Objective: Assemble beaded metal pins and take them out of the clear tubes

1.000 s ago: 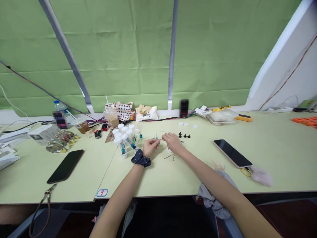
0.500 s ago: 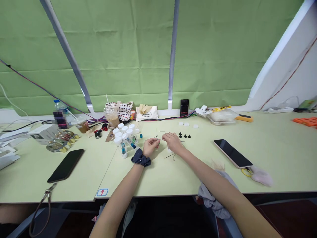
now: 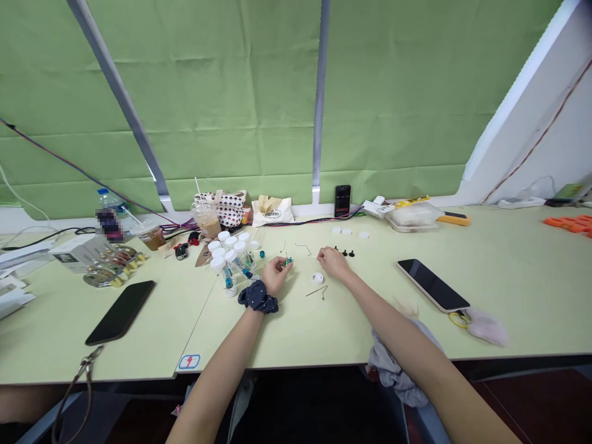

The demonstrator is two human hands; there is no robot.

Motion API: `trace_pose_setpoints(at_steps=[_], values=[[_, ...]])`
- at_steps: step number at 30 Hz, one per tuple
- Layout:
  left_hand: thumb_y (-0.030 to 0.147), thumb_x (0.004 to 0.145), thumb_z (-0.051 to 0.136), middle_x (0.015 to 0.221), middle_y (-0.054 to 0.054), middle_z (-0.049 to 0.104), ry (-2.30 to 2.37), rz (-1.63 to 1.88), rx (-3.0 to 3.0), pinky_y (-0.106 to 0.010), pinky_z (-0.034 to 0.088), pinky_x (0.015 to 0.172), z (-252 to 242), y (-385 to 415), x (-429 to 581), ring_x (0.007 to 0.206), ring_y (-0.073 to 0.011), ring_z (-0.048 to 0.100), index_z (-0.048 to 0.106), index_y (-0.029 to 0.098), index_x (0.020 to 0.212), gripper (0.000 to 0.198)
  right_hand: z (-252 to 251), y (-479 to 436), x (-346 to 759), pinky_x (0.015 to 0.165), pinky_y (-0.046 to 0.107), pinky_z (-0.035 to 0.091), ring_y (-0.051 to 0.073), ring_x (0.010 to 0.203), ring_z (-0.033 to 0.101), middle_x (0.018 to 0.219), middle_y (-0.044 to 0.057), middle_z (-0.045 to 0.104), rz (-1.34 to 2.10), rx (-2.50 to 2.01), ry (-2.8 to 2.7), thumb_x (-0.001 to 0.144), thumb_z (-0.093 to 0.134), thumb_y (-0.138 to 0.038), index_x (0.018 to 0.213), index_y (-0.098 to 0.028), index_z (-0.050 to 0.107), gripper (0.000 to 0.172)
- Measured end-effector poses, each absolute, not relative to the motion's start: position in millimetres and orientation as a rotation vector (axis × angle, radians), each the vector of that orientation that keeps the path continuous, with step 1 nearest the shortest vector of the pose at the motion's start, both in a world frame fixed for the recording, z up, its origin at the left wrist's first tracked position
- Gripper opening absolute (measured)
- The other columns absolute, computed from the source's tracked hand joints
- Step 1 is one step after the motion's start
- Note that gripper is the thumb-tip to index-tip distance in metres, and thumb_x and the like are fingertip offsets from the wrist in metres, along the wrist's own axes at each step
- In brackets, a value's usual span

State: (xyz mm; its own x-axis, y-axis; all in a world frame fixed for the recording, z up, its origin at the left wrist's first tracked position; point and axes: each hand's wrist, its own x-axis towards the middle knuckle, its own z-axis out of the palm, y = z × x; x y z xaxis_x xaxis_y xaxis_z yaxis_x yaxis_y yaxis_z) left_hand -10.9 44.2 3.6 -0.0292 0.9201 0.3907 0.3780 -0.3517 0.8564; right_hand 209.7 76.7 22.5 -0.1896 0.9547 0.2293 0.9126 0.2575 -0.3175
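Observation:
My left hand (image 3: 275, 273), with a dark dotted scrunchie (image 3: 259, 296) on its wrist, is closed in a pinch on a small green piece (image 3: 288, 261). A thin wire sticks up from that piece. To the right, my right hand (image 3: 333, 264) is low over the table, its fingertips together on a thin silvery metal piece (image 3: 313, 256) whose kind is too small to tell. A bent wire (image 3: 303, 246) lies just beyond the fingertips. Between my hands and nearer me sit a round white cap (image 3: 317, 278) and thin metal rods (image 3: 317, 291).
Several white-capped clear vials (image 3: 231, 259) stand left of my left hand. Small black pieces (image 3: 348, 253) and white caps (image 3: 350, 232) lie beyond my right hand. Phones (image 3: 432, 285) rest on both sides. Cups, pouches and cables line the back.
My hands have moved apart: the right one went right, the left slightly left with the green piece. The round white cap between them has come into fuller view.

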Motion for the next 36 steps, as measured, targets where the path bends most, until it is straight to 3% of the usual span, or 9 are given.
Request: trace_pose_setpoints(at_steps=[14,25,36], values=[[0.038,0.067,0.071,0.065,-0.003,0.064,1.372,1.362,1.744,-0.027,0.038,0.056,14.0,16.3,-29.0,0.056,-0.0161,0.052,0.07,0.019,0.078,0.022,27.5,79.1,212.4,0.061,0.026,0.034,0.017,0.082,0.059,0.088,0.004,0.067,0.253,-1.759,-2.061,0.088,0.052,-0.022,0.083,-0.019,0.063,0.013],[0.044,0.067,0.072,0.068,-0.004,0.063,1.275,1.321,1.549,-0.025,0.039,0.055,2.0,20.6,-42.8,0.057,-0.013,0.051,0.067,0.013,0.081,0.034,23.7,80.6,215.8,0.069,0.023,0.038,0.015,0.083,0.059,0.093,0.006,0.065,0.27,-1.699,-2.085,0.083,0.057,-0.018,0.076,-0.017,0.067,0.012],[0.046,0.067,0.072,0.07,-0.005,0.064,1.261,1.321,1.543,-0.024,0.039,0.055,-1.6,23.4,-45.5,0.059,-0.0133,0.053,0.068,0.014,0.083,0.036,25.3,71.7,208.1,0.062,0.022,0.037,0.014,0.077,0.059,0.083,0.004,0.066,0.339,-1.638,-2.192,0.08,0.059,-0.018,0.073,-0.017,0.068,0.011]])
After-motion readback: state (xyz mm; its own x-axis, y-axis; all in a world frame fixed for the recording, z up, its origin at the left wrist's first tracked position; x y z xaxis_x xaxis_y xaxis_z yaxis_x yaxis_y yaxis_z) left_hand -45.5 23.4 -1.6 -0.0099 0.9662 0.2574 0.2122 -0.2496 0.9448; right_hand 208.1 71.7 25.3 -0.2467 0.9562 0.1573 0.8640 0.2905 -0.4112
